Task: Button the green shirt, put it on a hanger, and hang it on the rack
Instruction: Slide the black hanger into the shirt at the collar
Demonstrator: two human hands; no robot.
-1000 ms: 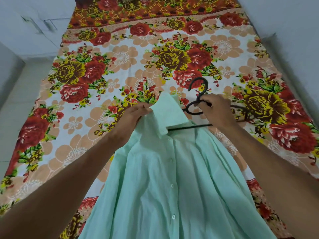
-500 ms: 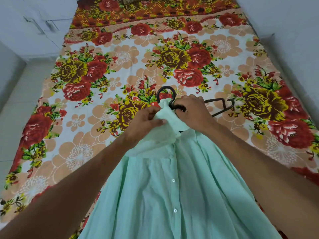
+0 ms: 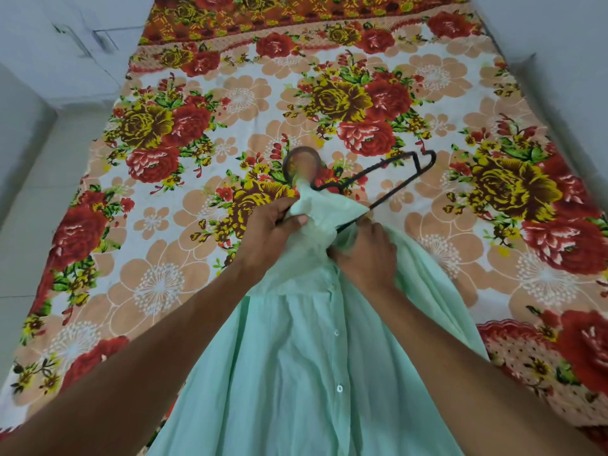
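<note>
The pale green shirt (image 3: 306,357) hangs down toward me, its front buttoned with white buttons. A black wire hanger (image 3: 388,174) sticks out of the collar: its hook rises above the collar and its right arm juts to the right over the bed. My left hand (image 3: 273,232) is shut on the bunched collar and the hanger's neck. My right hand (image 3: 368,255) grips the shirt's right shoulder fabric just below the hanger's arm. The hanger's left side is hidden inside the shirt.
A bed with a floral sheet (image 3: 197,159) of red and yellow roses lies beneath the shirt. A pale tiled floor (image 3: 42,179) runs along the left, and a white wall (image 3: 559,60) borders the bed on the right.
My right hand let go of the hanger's hook and dropped to the shirt's right shoulder. My left hand now holds collar and hanger neck. The hanger's right arm sticks out farther right.
</note>
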